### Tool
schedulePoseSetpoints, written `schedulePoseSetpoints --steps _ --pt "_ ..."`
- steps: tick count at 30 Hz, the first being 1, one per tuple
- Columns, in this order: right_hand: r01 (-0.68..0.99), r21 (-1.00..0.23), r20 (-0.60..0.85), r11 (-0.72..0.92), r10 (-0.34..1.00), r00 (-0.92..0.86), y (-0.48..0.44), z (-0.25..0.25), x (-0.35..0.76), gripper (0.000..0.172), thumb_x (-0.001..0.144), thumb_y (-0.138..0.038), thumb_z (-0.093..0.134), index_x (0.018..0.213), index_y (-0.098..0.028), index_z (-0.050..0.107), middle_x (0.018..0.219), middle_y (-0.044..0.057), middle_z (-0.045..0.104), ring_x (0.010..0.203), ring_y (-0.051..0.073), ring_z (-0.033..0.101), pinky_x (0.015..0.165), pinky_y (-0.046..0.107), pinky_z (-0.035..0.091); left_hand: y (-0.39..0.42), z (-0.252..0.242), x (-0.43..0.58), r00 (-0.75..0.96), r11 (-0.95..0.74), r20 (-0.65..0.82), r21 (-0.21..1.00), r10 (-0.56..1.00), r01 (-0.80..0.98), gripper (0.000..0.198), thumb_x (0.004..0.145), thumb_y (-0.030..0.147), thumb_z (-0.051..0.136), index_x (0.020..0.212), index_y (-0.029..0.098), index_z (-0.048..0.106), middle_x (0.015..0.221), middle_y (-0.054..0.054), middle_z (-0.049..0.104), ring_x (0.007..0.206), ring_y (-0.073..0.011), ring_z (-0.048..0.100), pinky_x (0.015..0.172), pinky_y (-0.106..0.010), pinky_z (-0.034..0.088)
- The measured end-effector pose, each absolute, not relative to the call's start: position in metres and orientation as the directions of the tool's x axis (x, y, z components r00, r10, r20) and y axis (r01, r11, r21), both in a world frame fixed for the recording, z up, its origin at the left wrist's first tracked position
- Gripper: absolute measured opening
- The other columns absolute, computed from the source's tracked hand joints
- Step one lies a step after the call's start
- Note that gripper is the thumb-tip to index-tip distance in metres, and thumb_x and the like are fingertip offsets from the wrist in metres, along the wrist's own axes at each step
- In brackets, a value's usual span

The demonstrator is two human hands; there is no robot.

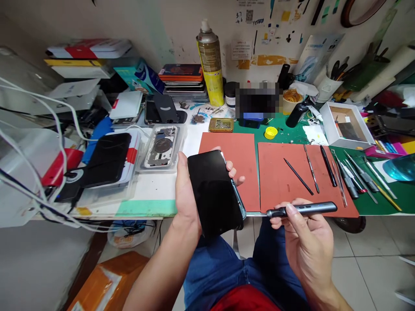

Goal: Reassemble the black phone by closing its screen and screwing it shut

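Observation:
My left hand (186, 194) grips a black-screened smartphone (214, 194) with a silver metal frame, its fingers wrapping over the far edge. The phone is tilted, with its screen facing up, and is held just off the bench front. My right hand (304, 233) holds a dark metal precision screwdriver (301, 210) between thumb and fingers. The screwdriver lies sideways with its tip pointing left, close to the phone's lower right edge but apart from it. Behind the phone lie two red-orange silicone mats (230, 168), and several slim tools rest on the right one.
A clear tray holds a phone rear housing (161, 147) to the left. A black phone (106, 157) lies further left among white cables (55, 129). A spray can (210, 65), white parts box (345, 125) and tools on a green mat (379, 190) stand around.

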State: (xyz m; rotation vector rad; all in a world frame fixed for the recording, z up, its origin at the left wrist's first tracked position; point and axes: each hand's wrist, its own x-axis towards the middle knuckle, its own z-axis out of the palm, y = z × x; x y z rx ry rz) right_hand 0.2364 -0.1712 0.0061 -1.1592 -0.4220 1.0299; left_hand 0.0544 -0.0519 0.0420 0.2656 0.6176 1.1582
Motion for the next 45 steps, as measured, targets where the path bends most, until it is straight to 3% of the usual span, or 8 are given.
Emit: schedulePoseSetpoints --steps 4,14,20,45 --pt "-0.384 -0.923 -0.184 0.033 0.838 0.514 -0.156 -0.008 0.228 0.031 0.091 -0.041 0.095 0.101 -0.020 0.075 0.086 0.004 0.083 0.062 0.020 0.081 0.064 0.033 0.071 -0.039 0.036 0.053 0.179 0.343 -0.318 0.595 0.931 -0.727 0.081 0.106 0.088 0.030 0.111 0.021 0.076 0.088 -0.011 0.071 0.077 -0.0243 0.068 0.078 -0.045 0.068" --pt "-0.304 -0.942 -0.291 -0.145 0.805 0.518 -0.136 -0.007 0.213 0.033 0.092 -0.045 0.094 0.098 -0.021 0.072 0.073 0.003 0.082 0.063 0.024 0.083 0.065 0.035 0.073 -0.032 0.024 0.055 -0.010 0.253 -0.351 0.692 0.936 -0.676 0.078 0.108 0.083 0.032 0.116 0.021 0.079 0.087 -0.013 0.074 0.081 -0.0285 0.072 0.081 -0.051 0.070" --pt "-0.256 -0.941 -0.328 -0.221 0.784 0.528 -0.128 -0.001 0.211 0.038 0.088 -0.052 0.095 0.092 -0.020 0.073 0.070 0.005 0.081 0.061 0.025 0.082 0.058 0.033 0.070 -0.032 0.023 0.052 0.030 0.278 -0.353 0.680 0.935 -0.679 0.079 0.107 0.084 0.033 0.115 0.022 0.080 0.087 -0.012 0.073 0.080 -0.0282 0.073 0.083 -0.050 0.070" --pt "-0.175 -0.949 -0.316 -0.264 0.798 0.513 -0.127 -0.004 0.210 0.039 0.091 -0.055 0.091 0.092 -0.020 0.074 0.070 0.005 0.081 0.065 0.026 0.085 0.067 0.034 0.075 -0.032 0.027 0.054 -0.026 0.260 -0.378 0.684 0.926 -0.682 0.082 0.109 0.082 0.029 0.113 0.020 0.082 0.086 -0.014 0.075 0.079 -0.0288 0.074 0.080 -0.053 0.071"
